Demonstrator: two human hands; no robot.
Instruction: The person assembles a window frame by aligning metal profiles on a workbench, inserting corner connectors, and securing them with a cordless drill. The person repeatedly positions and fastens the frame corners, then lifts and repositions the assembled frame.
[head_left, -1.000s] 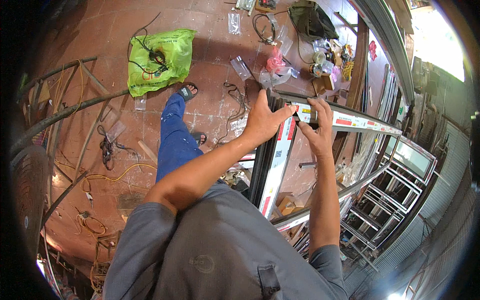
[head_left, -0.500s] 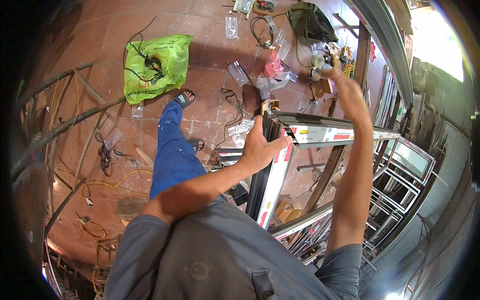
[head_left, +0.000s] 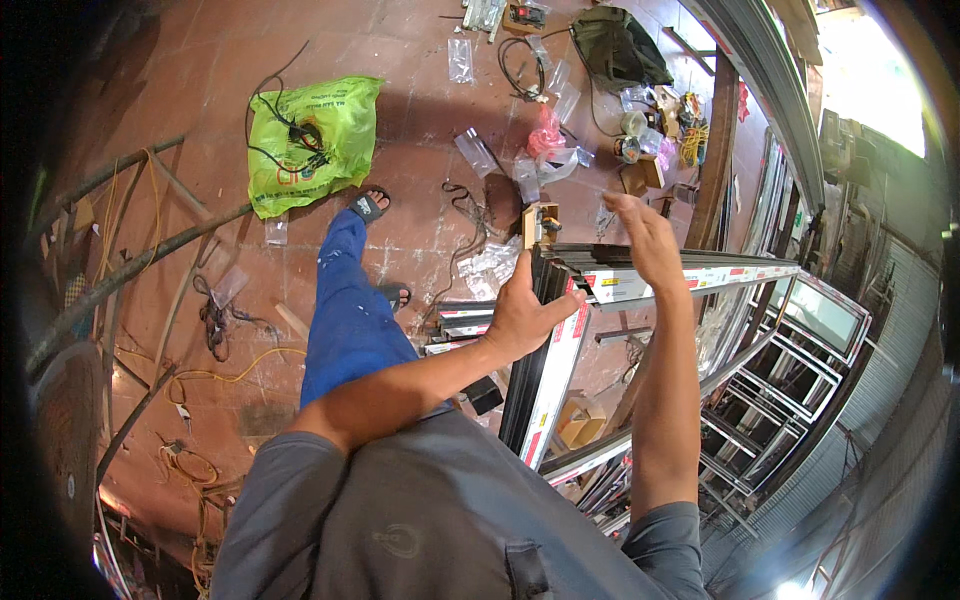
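Note:
A metal window frame with black sides and a white film strip with red labels stands before me. My left hand grips it at its near-left corner, thumb lying over the top and fingers round the outer side, partly hidden. Above and just beyond the far bar hovers my right hand, its fingers stretched out and nothing seen in it. At that same corner, a small wooden block with a dark metal piece sits just past my left hand's fingertips.
On the tiled floor lie a green plastic bag with a black cable, a pink bag, clear plastic sleeves and a dark green bag. Finished-looking frames lean at right. Bent metal bars stand at left.
My right hand has swung left and lower, from over the far clutter to near the frame's far bar. The left hand keeps its grip on the corner.

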